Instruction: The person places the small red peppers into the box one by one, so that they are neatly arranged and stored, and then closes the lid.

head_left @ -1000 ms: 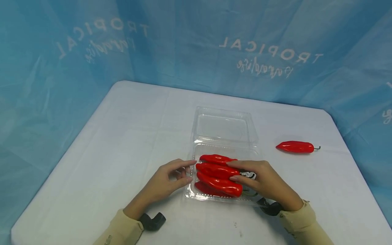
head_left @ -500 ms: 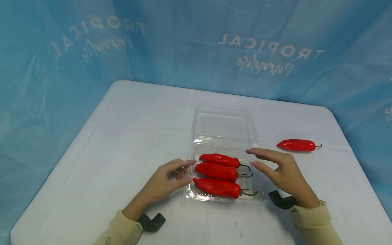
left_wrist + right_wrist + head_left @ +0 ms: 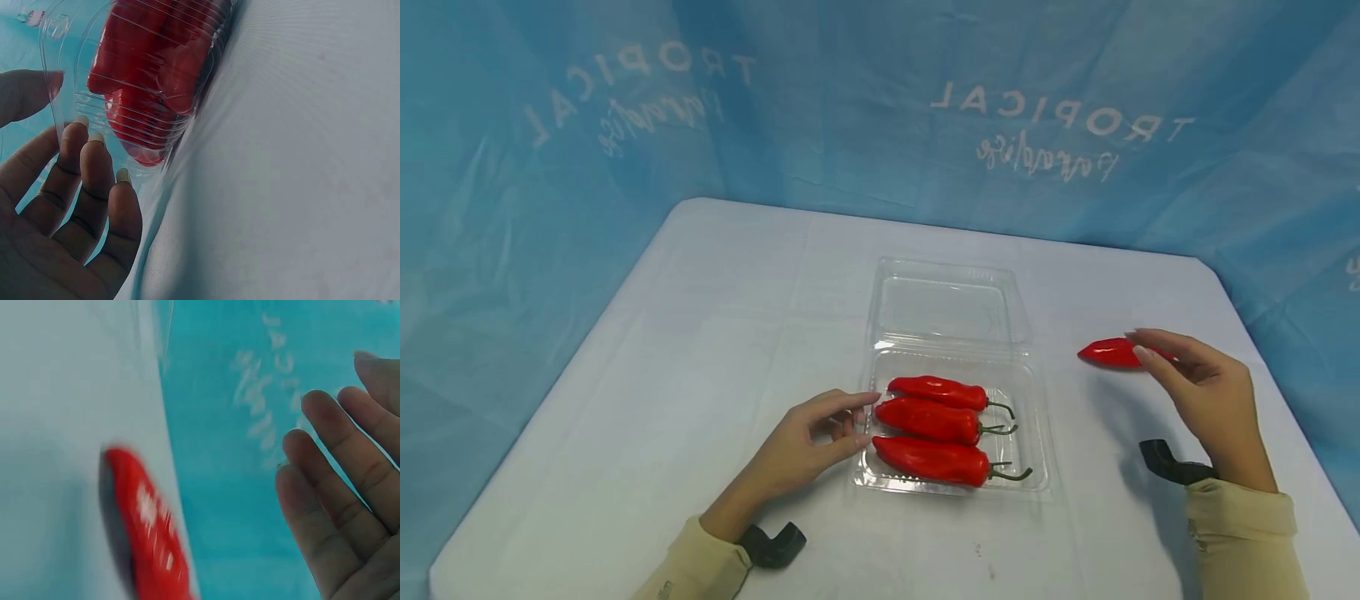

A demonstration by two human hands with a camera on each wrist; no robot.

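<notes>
- Clear plastic makes up the shallow ribbed container just right of the left hand, its see-through lid laid back beyond that hand's fingertips.
- Left hand: thumb and forefinger parted at the container's near-left edge, fingers loosely bent — touching rather than clenching.
- Between the hands, three long glossy red peppers lie side by side in the container, tips toward the left hand, thin green stems toward the right.
- Right hand: thumb and fingers apart, grasping nothing — above the stem end of a single shiny red tapered pepper, which lies outside the container.
- Under both hands spreads a white cloth-covered table; beyond them hangs a blue curtain with mirrored white lettering.
</notes>
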